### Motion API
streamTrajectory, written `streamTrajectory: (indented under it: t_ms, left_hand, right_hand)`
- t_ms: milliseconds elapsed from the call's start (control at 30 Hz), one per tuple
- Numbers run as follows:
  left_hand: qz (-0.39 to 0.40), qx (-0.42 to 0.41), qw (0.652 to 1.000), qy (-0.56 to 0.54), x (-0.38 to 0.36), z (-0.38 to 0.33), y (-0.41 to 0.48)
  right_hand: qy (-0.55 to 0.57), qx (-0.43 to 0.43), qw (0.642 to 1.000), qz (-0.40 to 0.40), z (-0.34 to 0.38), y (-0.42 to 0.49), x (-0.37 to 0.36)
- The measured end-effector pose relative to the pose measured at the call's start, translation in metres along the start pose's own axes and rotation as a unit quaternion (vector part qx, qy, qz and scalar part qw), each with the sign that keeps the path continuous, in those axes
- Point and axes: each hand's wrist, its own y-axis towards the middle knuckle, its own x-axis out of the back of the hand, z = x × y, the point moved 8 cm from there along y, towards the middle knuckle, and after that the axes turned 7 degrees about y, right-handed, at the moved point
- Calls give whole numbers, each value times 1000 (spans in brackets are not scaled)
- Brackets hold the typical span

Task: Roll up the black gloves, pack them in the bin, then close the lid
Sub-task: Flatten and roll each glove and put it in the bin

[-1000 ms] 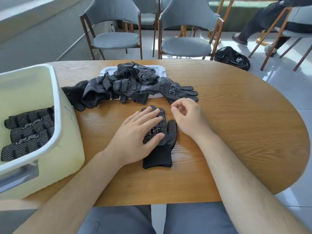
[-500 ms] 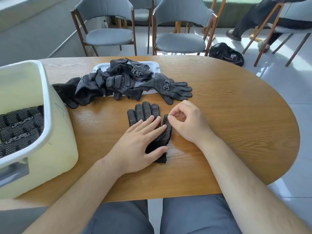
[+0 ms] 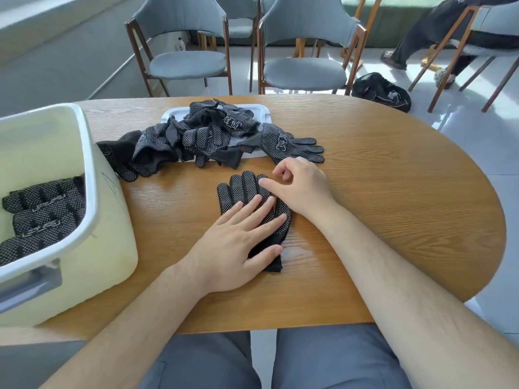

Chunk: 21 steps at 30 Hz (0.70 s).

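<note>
A black dotted glove [image 3: 241, 189] lies flat on the wooden table [image 3: 393, 209], fingers pointing away from me. My left hand [image 3: 238, 242] presses flat on its palm and cuff with straight fingers. My right hand [image 3: 302, 189] sits at the glove's right edge, fingers curled, with its thumb lying across the glove's fingertips. A loose pile of black gloves [image 3: 202, 136] lies behind on a white lid [image 3: 265, 115]. The cream bin [image 3: 91, 178] at the left holds rolled gloves [image 3: 42, 217].
Two grey chairs [image 3: 303, 71] stand behind the table. On the floor to the right lies a black bag [image 3: 382, 92], and a seated person's legs [image 3: 421, 32] are at the far right. Bare wood shows on the table's right half.
My right hand has moved from the glove's thumb side up to its fingertips. The left hand stays pressed on the glove. The camera has tilted slightly.
</note>
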Motion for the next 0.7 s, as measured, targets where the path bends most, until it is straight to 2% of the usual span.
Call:
streamTrajectory:
  t_ms: [133, 300, 367, 467, 700]
  left_hand:
    - [-11, -3, 1000, 2, 1, -1, -3]
    - [-29, -4, 1000, -5, 3, -3, -5]
    - [-25, -5, 1000, -4, 2, -3, -4]
    - [-19, -7, 1000, -3, 2, -3, -3]
    - [-24, -7, 1000, -8, 2, -3, -3]
  right_hand:
    - [-12, -25, 1000, -10, -3, 10, -2]
    - [5, -9, 1000, -23, -2, 10, -2]
    - [4, -6, 1000, 6, 4, 12, -7]
    - [-59, -3, 997, 46, 14, 18, -16]
    - [-63, -44, 995, 56, 20, 22, -16]
